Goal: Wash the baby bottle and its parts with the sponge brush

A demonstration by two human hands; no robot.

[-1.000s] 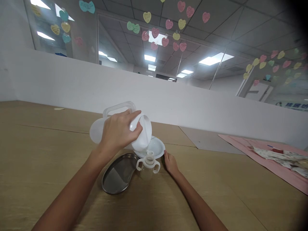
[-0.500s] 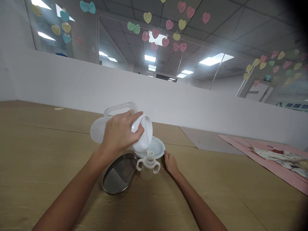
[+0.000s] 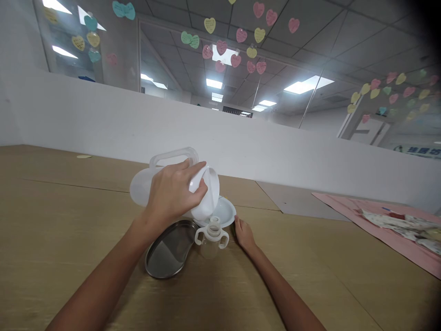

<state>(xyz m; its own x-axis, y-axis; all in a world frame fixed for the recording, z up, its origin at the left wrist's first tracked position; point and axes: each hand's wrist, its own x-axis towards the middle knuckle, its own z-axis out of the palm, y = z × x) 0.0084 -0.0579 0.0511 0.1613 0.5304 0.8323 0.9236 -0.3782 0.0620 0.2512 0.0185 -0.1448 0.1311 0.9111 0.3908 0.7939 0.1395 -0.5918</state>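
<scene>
My left hand (image 3: 174, 189) is wrapped round a translucent white pitcher (image 3: 140, 186) with a loop handle, tipped on its side. The pitcher's white mouth end (image 3: 205, 202) points right and hangs over a pale bowl (image 3: 226, 214), hiding part of it. With its fingers closed at the bowl's right rim, my right hand (image 3: 244, 233) grips that edge. In front of the bowl stands a clear baby bottle (image 3: 211, 241), upright and uncapped, with two white side handles. Whether liquid is flowing cannot be made out.
A kidney-shaped steel tray (image 3: 170, 253) lies left of the bottle on the wooden table (image 3: 69, 239). On the right, a pink cloth (image 3: 339, 207) bears a crumpled patterned fabric (image 3: 382, 223). A low white wall (image 3: 241, 147) with glass above closes the back.
Both hands, the pitcher and the bowl hold nearly the same positions. Only a slight shift of the camera view shows.
</scene>
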